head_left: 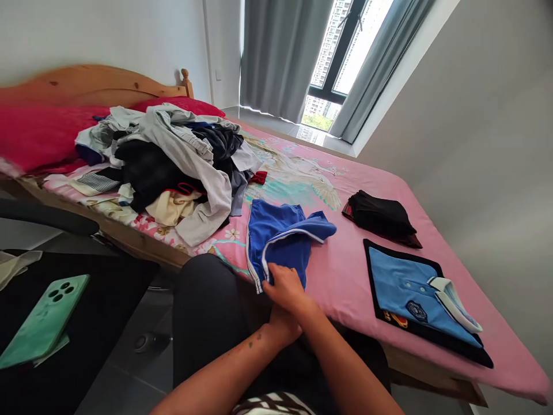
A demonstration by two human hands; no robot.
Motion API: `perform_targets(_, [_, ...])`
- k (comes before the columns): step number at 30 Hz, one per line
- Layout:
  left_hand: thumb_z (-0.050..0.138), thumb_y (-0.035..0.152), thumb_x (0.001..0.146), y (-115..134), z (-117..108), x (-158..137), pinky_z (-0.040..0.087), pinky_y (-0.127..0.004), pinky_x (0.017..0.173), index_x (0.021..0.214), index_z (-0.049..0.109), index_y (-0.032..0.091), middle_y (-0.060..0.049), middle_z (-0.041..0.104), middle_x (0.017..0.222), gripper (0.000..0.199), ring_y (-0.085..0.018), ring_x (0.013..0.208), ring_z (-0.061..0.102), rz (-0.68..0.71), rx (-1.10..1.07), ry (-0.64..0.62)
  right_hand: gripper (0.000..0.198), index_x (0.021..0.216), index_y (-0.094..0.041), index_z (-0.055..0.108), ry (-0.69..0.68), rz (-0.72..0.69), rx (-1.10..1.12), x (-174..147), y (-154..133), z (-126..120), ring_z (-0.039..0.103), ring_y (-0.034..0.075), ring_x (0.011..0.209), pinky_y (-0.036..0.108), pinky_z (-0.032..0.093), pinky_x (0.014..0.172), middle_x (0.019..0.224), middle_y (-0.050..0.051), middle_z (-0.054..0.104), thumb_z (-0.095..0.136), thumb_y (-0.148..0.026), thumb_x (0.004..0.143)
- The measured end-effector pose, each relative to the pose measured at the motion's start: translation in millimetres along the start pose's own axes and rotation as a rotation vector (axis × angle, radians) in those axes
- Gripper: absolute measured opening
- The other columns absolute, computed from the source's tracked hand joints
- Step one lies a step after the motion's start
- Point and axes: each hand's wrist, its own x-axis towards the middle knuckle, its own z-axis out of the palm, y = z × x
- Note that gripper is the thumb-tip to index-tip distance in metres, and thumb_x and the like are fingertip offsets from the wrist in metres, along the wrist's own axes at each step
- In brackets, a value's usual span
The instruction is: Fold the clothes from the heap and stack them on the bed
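Note:
Blue shorts (283, 222) with white trim lie spread at the near edge of the bed, one flap turned over toward the right. My right hand (284, 286) pinches the white-edged hem at their near left side. Just below it, my left hand (283, 327) is crossed under my right wrist, and its fingers are hidden. Whether the left hand touches the cloth I cannot see. To the right lies a folded light blue polo shirt (393, 276) with a white collar, on top of dark folded clothing.
A large heap of mixed clothes (173, 155) covers the bed's left side. Folded black clothing (380, 213) lies beyond the polo shirt. A green phone (52, 317) rests on a black surface at lower left, beside a dark armrest (47, 218).

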Motion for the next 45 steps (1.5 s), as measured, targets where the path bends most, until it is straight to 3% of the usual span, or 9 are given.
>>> perform_targets(3, [0.047, 0.024, 0.081, -6, 1, -3, 0.025, -0.048, 0.111, 0.130, 0.050, 0.020, -0.008, 0.057, 0.126, 0.050, -0.033, 0.130, 0.039, -0.011, 0.030, -0.030, 0.044, 0.116, -0.019, 0.055, -0.037, -0.105, -0.068, -6, 2, 20, 0.054, 0.023, 0.094, 0.037, 0.036, 0.085, 0.100, 0.008, 0.062, 0.059, -0.033, 0.074])
perform_targets(8, [0.048, 0.020, 0.077, 10, -27, -7, 0.031, -0.053, 0.107, 0.134, 0.045, 0.016, -0.011, 0.055, 0.128, 0.058, -0.034, 0.124, 0.044, 0.104, 0.119, -0.181, 0.067, 0.134, -0.018, 0.037, -0.070, -0.194, 0.146, -15, 25, 11, 0.051, 0.019, 0.098, 0.034, 0.040, 0.090, 0.107, 0.006, 0.057, 0.061, -0.024, 0.072])
perform_targets(12, [0.046, 0.015, 0.073, 16, -57, -27, 0.045, -0.045, 0.090, 0.096, 0.066, 0.020, -0.009, 0.065, 0.100, 0.031, -0.028, 0.099, 0.057, 0.071, 0.023, -0.168, 0.054, 0.124, -0.017, 0.046, -0.022, -0.228, 0.164, -20, 29, 12, 0.047, 0.020, 0.109, 0.036, 0.039, 0.097, 0.116, 0.008, 0.054, 0.058, -0.017, 0.071])
perform_targets(15, [0.041, 0.011, 0.069, 5, -73, -39, 0.046, -0.036, 0.077, 0.067, 0.055, 0.021, -0.005, 0.059, 0.075, 0.017, -0.021, 0.080, 0.055, -0.131, -0.194, 0.040, 0.050, 0.123, -0.016, 0.047, 0.019, -0.230, 0.133, -22, 27, 20, 0.048, 0.022, 0.109, 0.039, 0.040, 0.097, 0.117, 0.009, 0.055, 0.055, -0.017, 0.074])
perform_targets(19, [0.046, 0.026, 0.073, -11, -83, -26, 0.046, -0.033, 0.071, 0.084, 0.049, 0.021, -0.003, 0.054, 0.082, 0.013, -0.019, 0.079, 0.053, -0.555, -0.511, 0.387, 0.042, 0.123, -0.015, 0.051, 0.047, -0.202, 0.126, -20, 23, 20, 0.051, 0.021, 0.107, 0.038, 0.042, 0.096, 0.114, 0.009, 0.058, 0.047, -0.015, 0.081])
perform_targets(25, [0.064, 0.050, 0.068, -13, -87, 2, 0.042, -0.027, 0.065, 0.098, 0.051, 0.017, -0.006, 0.058, 0.094, 0.047, -0.017, 0.082, 0.055, -0.813, -0.790, 0.397, 0.038, 0.123, -0.016, 0.054, 0.154, -0.192, 0.149, -17, 16, 21, 0.054, 0.019, 0.107, 0.035, 0.042, 0.096, 0.115, 0.007, 0.061, 0.040, -0.017, 0.089])
perform_targets(34, [0.069, 0.044, 0.062, -17, -91, 3, 0.042, -0.024, 0.061, 0.081, 0.060, 0.015, -0.001, 0.062, 0.079, 0.036, -0.012, 0.066, 0.057, -0.795, -1.024, 0.270, 0.050, 0.133, -0.016, 0.044, 0.102, -0.221, 0.025, -32, 15, 38, 0.051, 0.017, 0.117, 0.045, 0.021, 0.113, 0.124, 0.007, 0.058, 0.041, -0.010, 0.084])
perform_targets(41, [0.069, 0.039, 0.065, -14, -92, 5, 0.047, -0.027, 0.066, 0.082, 0.063, 0.014, -0.003, 0.065, 0.082, 0.030, -0.013, 0.066, 0.060, -0.729, -1.184, 0.238, 0.039, 0.128, -0.018, 0.050, 0.203, -0.161, 0.156, -30, 11, 36, 0.056, 0.014, 0.112, 0.038, 0.029, 0.109, 0.121, 0.007, 0.060, 0.031, -0.018, 0.093])
perform_targets(45, [0.067, 0.030, 0.064, -9, -92, 4, 0.048, -0.029, 0.069, 0.086, 0.063, 0.013, -0.005, 0.067, 0.081, 0.029, -0.017, 0.073, 0.062, -0.678, -1.119, 0.241, 0.048, 0.133, -0.017, 0.045, 0.089, -0.243, 0.112, -34, 13, 35, 0.048, 0.015, 0.122, 0.041, 0.025, 0.112, 0.128, 0.007, 0.056, 0.036, -0.011, 0.087])
